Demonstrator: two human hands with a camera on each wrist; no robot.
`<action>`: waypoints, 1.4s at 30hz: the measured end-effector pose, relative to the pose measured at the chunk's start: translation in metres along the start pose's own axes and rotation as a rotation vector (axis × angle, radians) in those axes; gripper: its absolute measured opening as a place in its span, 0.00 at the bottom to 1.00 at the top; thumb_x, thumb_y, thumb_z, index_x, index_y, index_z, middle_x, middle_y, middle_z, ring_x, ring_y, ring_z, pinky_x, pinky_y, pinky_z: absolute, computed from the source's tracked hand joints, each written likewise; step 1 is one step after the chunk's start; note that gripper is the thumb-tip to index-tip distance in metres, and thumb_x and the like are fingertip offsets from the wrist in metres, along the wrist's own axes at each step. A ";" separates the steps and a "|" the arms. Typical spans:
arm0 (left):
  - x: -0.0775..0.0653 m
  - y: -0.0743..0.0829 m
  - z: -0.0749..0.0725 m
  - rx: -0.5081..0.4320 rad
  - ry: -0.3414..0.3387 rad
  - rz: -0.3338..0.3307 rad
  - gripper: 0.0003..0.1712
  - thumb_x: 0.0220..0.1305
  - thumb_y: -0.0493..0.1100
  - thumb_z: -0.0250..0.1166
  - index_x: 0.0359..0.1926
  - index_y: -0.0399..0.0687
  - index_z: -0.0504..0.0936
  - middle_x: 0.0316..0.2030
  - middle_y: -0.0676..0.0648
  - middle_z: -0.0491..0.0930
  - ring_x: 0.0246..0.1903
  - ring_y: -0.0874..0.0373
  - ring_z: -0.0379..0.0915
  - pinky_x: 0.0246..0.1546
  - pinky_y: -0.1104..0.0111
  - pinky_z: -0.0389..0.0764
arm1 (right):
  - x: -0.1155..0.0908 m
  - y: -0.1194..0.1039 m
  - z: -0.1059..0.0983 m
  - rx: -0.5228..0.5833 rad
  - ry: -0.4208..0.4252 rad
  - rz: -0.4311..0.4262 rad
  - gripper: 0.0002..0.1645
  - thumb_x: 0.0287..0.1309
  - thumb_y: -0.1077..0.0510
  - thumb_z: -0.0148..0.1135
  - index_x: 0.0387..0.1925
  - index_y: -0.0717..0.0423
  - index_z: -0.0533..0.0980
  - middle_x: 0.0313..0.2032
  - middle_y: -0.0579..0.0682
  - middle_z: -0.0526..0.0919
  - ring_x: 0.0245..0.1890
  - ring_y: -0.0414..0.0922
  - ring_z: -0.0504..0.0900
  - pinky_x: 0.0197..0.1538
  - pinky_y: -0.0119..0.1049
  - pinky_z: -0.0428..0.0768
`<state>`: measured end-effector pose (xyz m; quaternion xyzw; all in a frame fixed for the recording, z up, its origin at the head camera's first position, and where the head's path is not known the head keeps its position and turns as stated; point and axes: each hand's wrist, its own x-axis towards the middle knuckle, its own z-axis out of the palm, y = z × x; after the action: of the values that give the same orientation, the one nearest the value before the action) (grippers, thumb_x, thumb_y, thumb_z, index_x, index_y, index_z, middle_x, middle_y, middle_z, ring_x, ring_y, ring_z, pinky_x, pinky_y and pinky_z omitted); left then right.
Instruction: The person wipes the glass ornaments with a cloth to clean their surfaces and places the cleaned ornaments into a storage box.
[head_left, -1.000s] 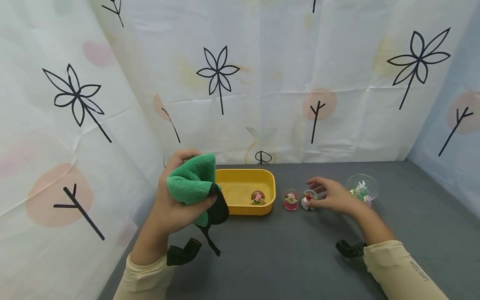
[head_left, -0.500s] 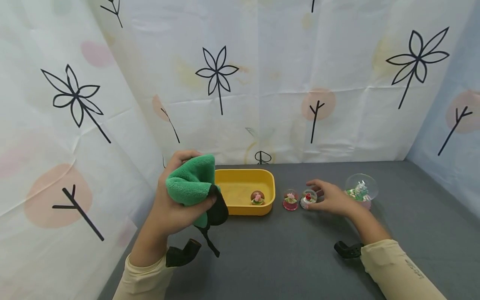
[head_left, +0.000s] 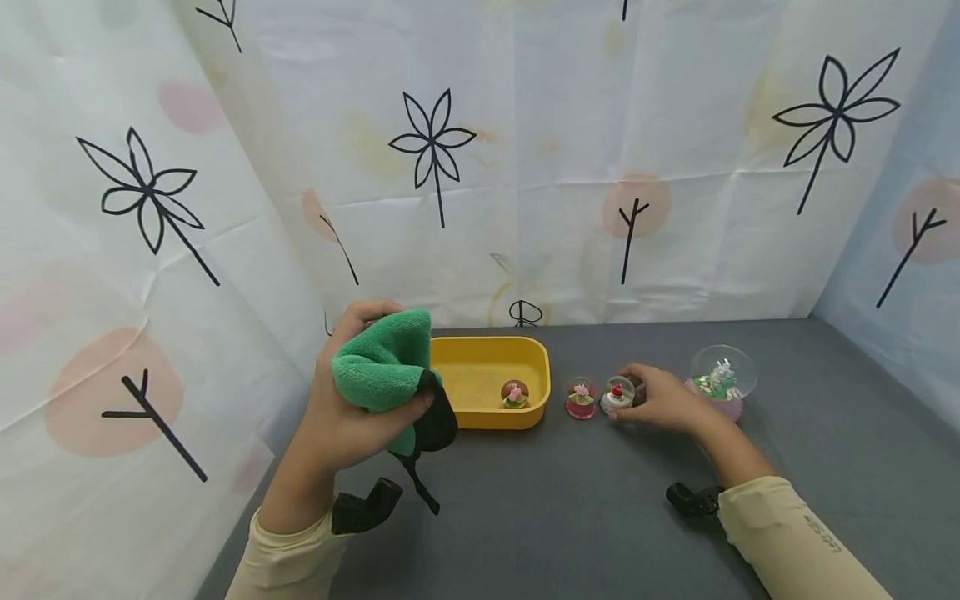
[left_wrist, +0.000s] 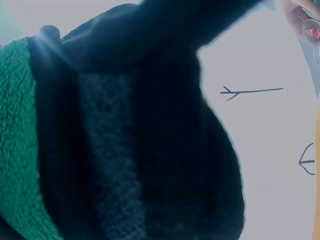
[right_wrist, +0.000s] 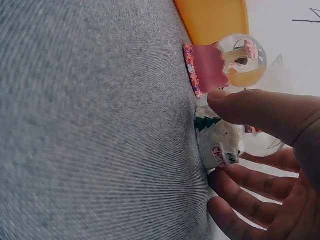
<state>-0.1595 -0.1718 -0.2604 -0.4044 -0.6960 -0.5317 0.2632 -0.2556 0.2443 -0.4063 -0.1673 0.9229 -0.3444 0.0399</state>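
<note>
My left hand (head_left: 337, 417), raised at the left in the head view, grips a bunched green plush cloth (head_left: 378, 367) with dark trim and a hanging dark cord. That cloth (left_wrist: 20, 135) fills most of the left wrist view. On the grey table, my right hand (head_left: 663, 400) holds a small snow globe (head_left: 615, 396) with a white base and something red inside. The right wrist view shows the thumb on one side of this globe's base (right_wrist: 217, 142) and curled fingers on the other. Close to its left stands a pink-based snow globe (head_left: 581, 400).
A yellow tray (head_left: 491, 419) stands at the back centre, with another small globe (head_left: 515, 395) inside it. A larger snow globe (head_left: 722, 385) on a pink base sits to the right, behind the right forearm. Patterned white curtain (head_left: 525, 167) hangs around the table.
The right hand's fingers have drawn in around the white-based snow globe. The left hand and its cloth have stayed almost still.
</note>
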 end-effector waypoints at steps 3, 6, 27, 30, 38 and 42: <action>0.000 0.000 0.000 0.007 0.001 -0.002 0.40 0.41 0.23 0.75 0.60 0.27 0.71 0.45 0.48 0.80 0.38 0.57 0.75 0.40 0.71 0.81 | 0.001 0.002 0.000 0.028 -0.010 -0.005 0.33 0.55 0.55 0.82 0.57 0.66 0.76 0.46 0.57 0.85 0.43 0.47 0.88 0.40 0.39 0.84; 0.000 0.000 0.000 0.011 0.001 -0.002 0.41 0.41 0.24 0.76 0.60 0.27 0.72 0.46 0.48 0.80 0.38 0.57 0.75 0.40 0.71 0.81 | 0.002 0.003 0.001 0.027 -0.012 -0.008 0.31 0.54 0.56 0.82 0.55 0.65 0.77 0.45 0.55 0.85 0.41 0.44 0.87 0.38 0.38 0.83; 0.000 -0.001 0.001 0.005 0.000 0.011 0.41 0.40 0.24 0.76 0.60 0.27 0.72 0.45 0.48 0.80 0.37 0.57 0.75 0.40 0.70 0.81 | 0.004 0.004 0.003 -0.028 0.010 -0.028 0.18 0.54 0.56 0.81 0.40 0.58 0.80 0.29 0.47 0.77 0.26 0.39 0.72 0.29 0.33 0.70; 0.000 -0.001 0.000 0.007 0.001 0.015 0.41 0.40 0.24 0.76 0.60 0.27 0.72 0.46 0.48 0.80 0.38 0.57 0.75 0.40 0.70 0.81 | 0.004 0.003 0.003 -0.040 0.016 -0.043 0.17 0.54 0.56 0.81 0.40 0.58 0.81 0.30 0.48 0.77 0.27 0.40 0.72 0.30 0.34 0.70; 0.000 -0.002 -0.001 0.013 -0.002 0.030 0.41 0.41 0.24 0.76 0.60 0.27 0.72 0.45 0.48 0.80 0.37 0.57 0.75 0.40 0.70 0.80 | 0.002 -0.003 0.000 -0.096 0.190 -0.128 0.16 0.54 0.55 0.81 0.30 0.54 0.78 0.32 0.50 0.76 0.34 0.45 0.77 0.36 0.38 0.74; 0.000 -0.003 -0.001 -0.001 -0.002 0.035 0.41 0.40 0.24 0.76 0.60 0.26 0.71 0.45 0.48 0.80 0.37 0.57 0.75 0.40 0.70 0.80 | -0.003 -0.014 -0.006 -0.054 0.261 -0.119 0.16 0.56 0.56 0.81 0.39 0.60 0.82 0.37 0.53 0.79 0.42 0.52 0.84 0.41 0.40 0.84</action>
<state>-0.1619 -0.1725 -0.2614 -0.4175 -0.6888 -0.5268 0.2715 -0.2499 0.2394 -0.3924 -0.1763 0.9176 -0.3402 -0.1054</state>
